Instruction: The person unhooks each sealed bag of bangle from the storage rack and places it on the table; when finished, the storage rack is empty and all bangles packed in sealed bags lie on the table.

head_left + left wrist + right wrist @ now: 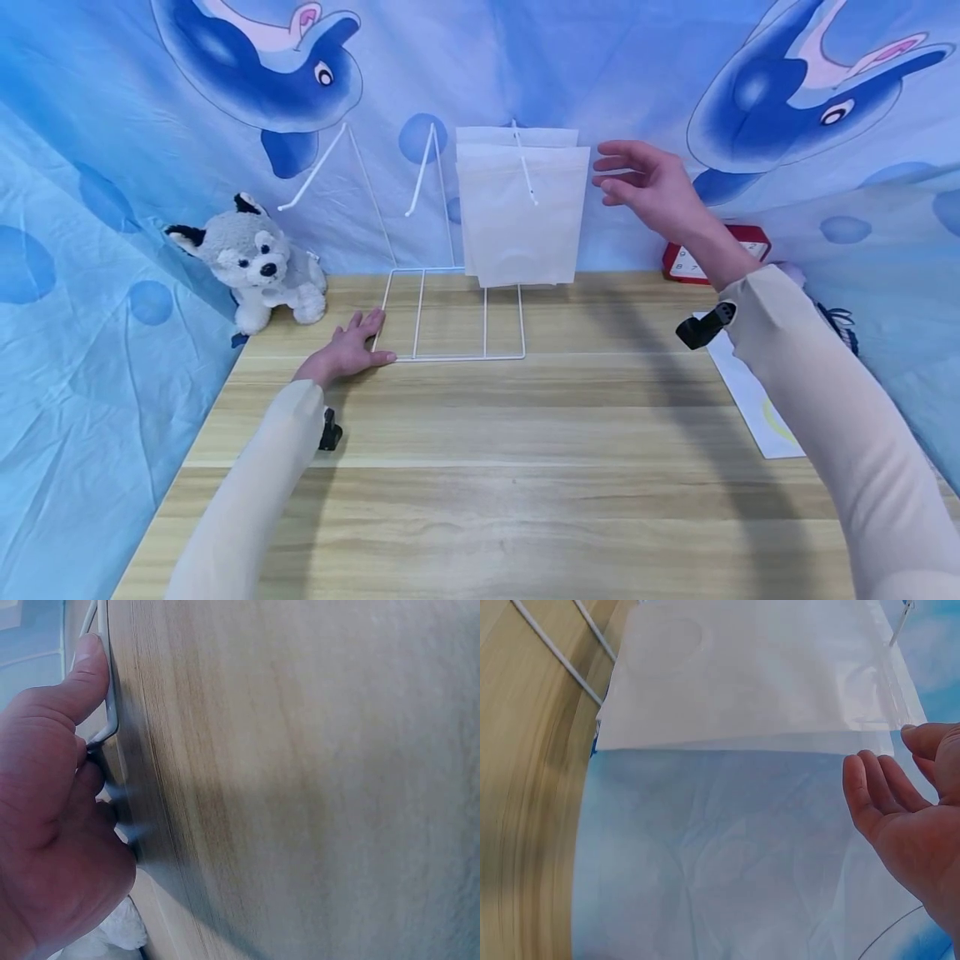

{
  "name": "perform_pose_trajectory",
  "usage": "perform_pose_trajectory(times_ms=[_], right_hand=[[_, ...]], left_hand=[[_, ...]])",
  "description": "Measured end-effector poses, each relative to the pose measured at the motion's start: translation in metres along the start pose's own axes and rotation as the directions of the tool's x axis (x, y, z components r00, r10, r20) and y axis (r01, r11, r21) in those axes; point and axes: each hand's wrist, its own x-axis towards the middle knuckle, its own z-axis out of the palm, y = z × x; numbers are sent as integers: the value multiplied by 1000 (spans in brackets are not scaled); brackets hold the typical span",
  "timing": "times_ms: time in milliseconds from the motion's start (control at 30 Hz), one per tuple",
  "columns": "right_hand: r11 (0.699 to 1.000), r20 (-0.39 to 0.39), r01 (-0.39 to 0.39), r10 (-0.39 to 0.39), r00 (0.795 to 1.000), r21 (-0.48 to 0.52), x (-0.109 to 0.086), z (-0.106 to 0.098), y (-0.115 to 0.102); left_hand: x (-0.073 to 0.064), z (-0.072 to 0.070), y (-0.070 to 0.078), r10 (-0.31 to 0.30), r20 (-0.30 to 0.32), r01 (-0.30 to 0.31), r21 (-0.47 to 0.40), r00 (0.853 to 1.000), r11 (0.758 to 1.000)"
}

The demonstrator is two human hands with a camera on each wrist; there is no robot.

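A white wire display rack point(459, 359) with three upright hooks stands at the back of the table. Two flat white bags point(525, 221), somewhat see-through at the edge, hang overlapping on its right-hand hook. My left hand point(349, 347) rests on the front left corner of the rack's base, fingers spread. In the left wrist view, the thumb of that left hand point(52, 795) lies along the base wire. Just right of the bags, my right hand point(647, 182) is raised with fingers loosely bent and nothing in it. A small gap separates the right hand point(907, 799) from the bags point(742, 675).
A grey-and-white plush husky point(258, 262) sits at the back left. Behind my right forearm are a red clock point(750, 242) and a white sheet point(738, 392) with a yellow mark. Blue dolphin-print cloth point(525, 58) hangs behind the wooden table point(510, 500).
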Motion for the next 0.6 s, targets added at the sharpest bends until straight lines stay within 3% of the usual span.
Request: perform_pose_trajectory(times_ms=[600], right_hand=[[997, -46, 27, -24, 999, 75, -7, 12, -2]], left_hand=[[-1, 2, 1, 0, -8, -1, -13, 1000, 1000]])
